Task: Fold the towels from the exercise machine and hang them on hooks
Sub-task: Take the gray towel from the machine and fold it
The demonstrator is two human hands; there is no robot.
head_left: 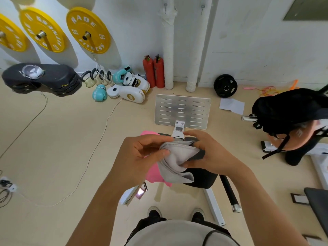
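A grey towel [177, 158] hangs bunched between both hands at the centre of the head view. My left hand [140, 155] pinches its left edge with thumb and fingers. My right hand [211, 155] grips its right side from behind. Under them a pink towel [153, 173] lies on the black seat [202, 178] of the exercise machine, whose slotted metal footplate [182, 110] stands beyond. Two small hooks [165, 5] sit high on the white wall.
Yellow weight plates [87, 30] hang on the left wall. Boxing gloves [131, 89] and two red fire extinguishers [153, 71] lie by the wall. A black backpack [291, 110] rests on a bench at right. Cables cross the floor at left.
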